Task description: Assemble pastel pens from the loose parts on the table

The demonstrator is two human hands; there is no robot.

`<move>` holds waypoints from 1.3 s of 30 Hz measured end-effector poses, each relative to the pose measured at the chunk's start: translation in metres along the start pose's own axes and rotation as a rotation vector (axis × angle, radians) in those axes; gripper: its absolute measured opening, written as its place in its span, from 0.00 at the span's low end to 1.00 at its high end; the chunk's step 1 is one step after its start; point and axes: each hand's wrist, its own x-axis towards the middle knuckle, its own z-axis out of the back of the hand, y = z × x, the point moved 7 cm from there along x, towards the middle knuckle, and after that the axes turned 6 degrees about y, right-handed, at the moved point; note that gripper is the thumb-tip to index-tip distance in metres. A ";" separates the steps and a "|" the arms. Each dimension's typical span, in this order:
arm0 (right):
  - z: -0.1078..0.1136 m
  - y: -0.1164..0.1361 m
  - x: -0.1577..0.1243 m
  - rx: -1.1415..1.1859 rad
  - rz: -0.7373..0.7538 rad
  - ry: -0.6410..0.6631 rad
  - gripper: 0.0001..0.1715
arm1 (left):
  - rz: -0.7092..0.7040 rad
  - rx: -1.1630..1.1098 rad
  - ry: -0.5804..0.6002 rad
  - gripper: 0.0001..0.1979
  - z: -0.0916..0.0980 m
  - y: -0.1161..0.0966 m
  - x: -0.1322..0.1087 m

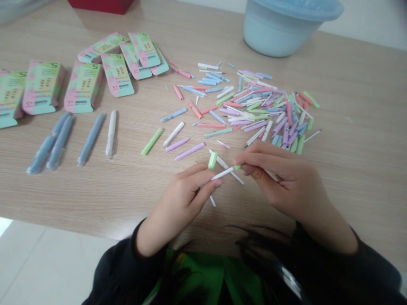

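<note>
My left hand pinches a light green pen cap and a white refill that runs across to my right hand. My right hand grips the refill's green-tipped far end between thumb and fingers, with more thin white sticks under its palm. Both hands hover just above the wooden table, near its front edge. A big loose pile of pastel pen parts lies just beyond my hands.
Several pink-and-green small boxes sit at the back left. Wrapped blue and white pens lie in a row at left. A pale blue lidded tub stands at the back. A red box is at the far edge.
</note>
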 end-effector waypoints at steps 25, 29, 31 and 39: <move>-0.012 0.000 -0.005 -0.104 0.063 0.094 0.15 | 0.056 0.336 0.178 0.15 0.004 -0.007 0.000; -0.007 -0.001 -0.006 0.028 0.043 0.000 0.13 | 0.117 0.339 0.206 0.17 0.011 -0.016 0.001; -0.005 0.000 -0.006 0.053 0.039 -0.024 0.14 | 0.145 0.383 0.214 0.16 0.013 -0.020 0.002; -0.002 0.001 -0.010 0.003 0.056 -0.073 0.13 | 0.075 0.481 0.214 0.14 0.017 -0.032 0.009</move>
